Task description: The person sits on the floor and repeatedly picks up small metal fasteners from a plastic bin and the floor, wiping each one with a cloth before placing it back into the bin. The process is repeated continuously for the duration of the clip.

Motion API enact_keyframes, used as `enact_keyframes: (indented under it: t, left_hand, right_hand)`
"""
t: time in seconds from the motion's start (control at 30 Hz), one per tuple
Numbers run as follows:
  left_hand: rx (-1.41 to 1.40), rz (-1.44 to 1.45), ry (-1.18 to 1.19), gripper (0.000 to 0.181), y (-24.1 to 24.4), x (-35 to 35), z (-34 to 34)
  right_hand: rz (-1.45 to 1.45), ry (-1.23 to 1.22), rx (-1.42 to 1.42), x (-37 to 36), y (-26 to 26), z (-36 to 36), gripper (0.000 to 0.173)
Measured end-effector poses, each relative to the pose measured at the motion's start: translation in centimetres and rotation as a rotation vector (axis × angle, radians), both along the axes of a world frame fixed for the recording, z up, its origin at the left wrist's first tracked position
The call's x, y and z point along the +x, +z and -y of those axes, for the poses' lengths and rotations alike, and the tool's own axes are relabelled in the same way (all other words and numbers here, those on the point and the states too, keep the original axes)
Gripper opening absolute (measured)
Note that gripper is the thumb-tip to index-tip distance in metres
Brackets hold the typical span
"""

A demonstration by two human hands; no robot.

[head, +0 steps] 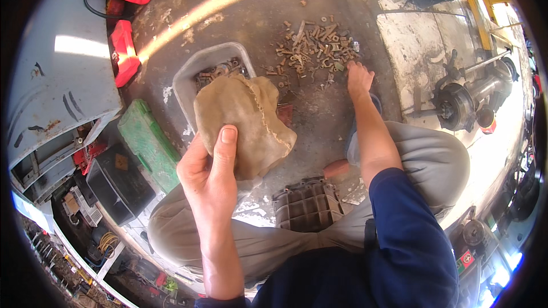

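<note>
My left hand (pixel 209 162) grips a tan cloth bag (pixel 239 124) with a rough stitched seam, its thumb pressed on top. The bag is held up in front of a grey plastic bin (pixel 182 72) and covers part of it; rusty hardware (pixel 224 69) shows inside the bin. On the floor beyond lies a loose pile of rusty bolts, nuts and other small metal parts (pixel 317 47). My right hand (pixel 360 78) reaches down to the near right edge of this pile. Its fingertips are partly hidden, so whether they hold a part is unclear.
A ribbed metal casting (pixel 307 205) and a reddish block (pixel 336 168) lie between my legs. Left stand a green plastic case (pixel 147 137), a black bin (pixel 122 184) and a grey metal cabinet (pixel 64 64). A strut-and-hub assembly (pixel 471 90) lies at right.
</note>
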State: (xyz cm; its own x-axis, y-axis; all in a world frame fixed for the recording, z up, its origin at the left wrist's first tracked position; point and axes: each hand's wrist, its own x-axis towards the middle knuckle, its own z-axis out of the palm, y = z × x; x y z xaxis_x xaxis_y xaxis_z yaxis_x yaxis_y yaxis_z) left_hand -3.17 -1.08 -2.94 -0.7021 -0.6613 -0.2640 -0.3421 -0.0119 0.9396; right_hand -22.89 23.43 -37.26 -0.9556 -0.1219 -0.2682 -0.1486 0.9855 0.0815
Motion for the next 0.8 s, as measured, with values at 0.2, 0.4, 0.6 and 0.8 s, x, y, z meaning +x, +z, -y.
enact_keyframes:
  t: [0.2,0.4,0.6,0.8]
  left_hand:
    - [0.042,0.009,-0.009,0.025,0.1,0.0,0.3]
    - [0.083,0.014,-0.009,0.024,0.3,0.2,0.4]
    - [0.186,-0.08,0.016,0.024,1.0,0.3,-0.1]
    - [0.2,-0.089,-0.019,0.025,2.8,0.3,-0.5]
  right_hand:
    - [-0.06,0.093,0.099,0.2,-0.2,-0.1,0.017]
    - [-0.079,0.211,0.112,0.8,0.8,-0.2,0.013]
    - [0.017,0.065,-0.196,0.6,4.7,1.5,0.015]
    - [-0.172,-0.051,-0.815,-2.6,15.6,8.1,0.022]
